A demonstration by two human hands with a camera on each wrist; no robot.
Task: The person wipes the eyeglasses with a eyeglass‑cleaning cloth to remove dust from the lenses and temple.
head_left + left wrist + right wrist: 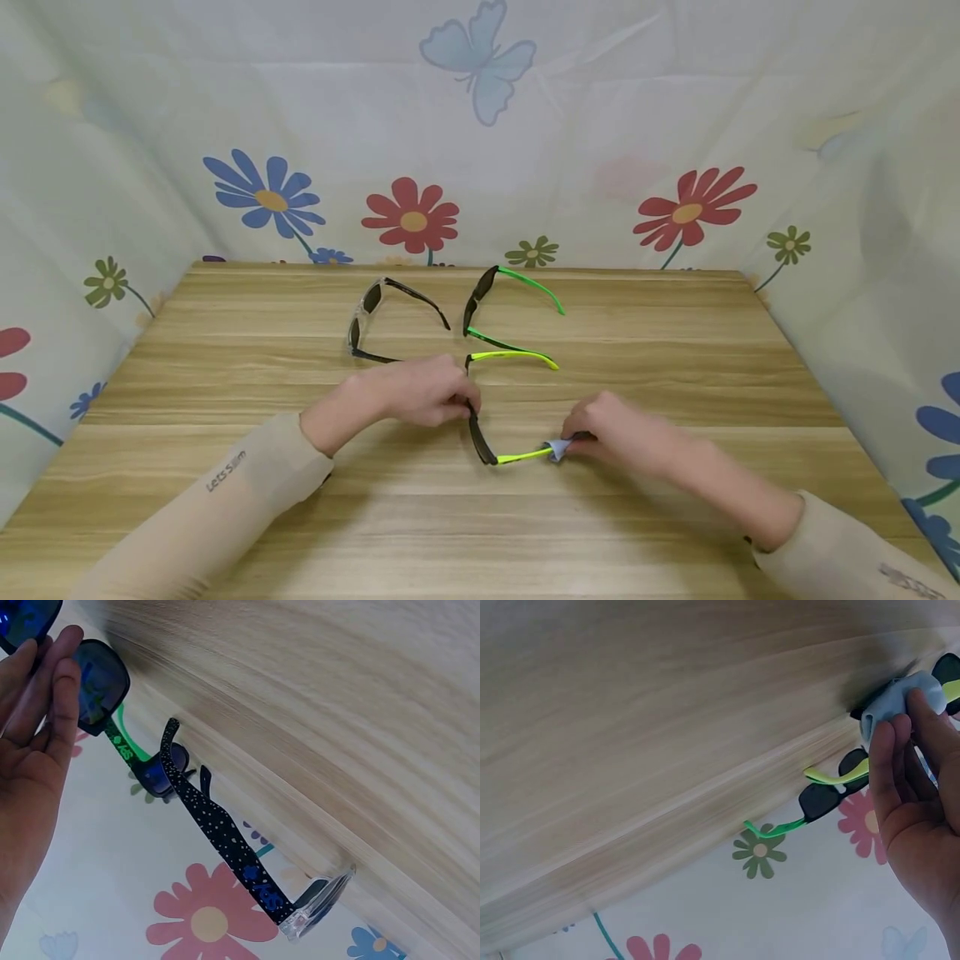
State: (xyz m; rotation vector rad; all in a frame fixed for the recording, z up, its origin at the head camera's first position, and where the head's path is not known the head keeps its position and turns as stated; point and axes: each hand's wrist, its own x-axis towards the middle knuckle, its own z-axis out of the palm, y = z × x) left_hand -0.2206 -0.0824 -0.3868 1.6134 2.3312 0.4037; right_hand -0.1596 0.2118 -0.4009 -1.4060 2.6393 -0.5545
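Note:
Black-framed sunglasses with neon-yellow arms [482, 442] stand with the arms unfolded toward the right. At the middle of their frame, my left hand [427, 392] pinches the front between thumb and fingers; in the left wrist view, a dark lens [103, 681] shows on either side of the fingertips. My right hand [626, 432] grips a small light-blue cloth [557, 451] folded round the end of the nearer yellow arm. In the right wrist view, the cloth [900, 705] is pinched between thumb and fingers and hides the arm's tip.
Beyond the hands lie sunglasses with green arms [480, 300]. To their left are clear-framed sunglasses with dark speckled arms [365, 312], partly behind my left hand. The wooden table [675, 333] meets a flower-print curtain [570, 167] at the back and sides.

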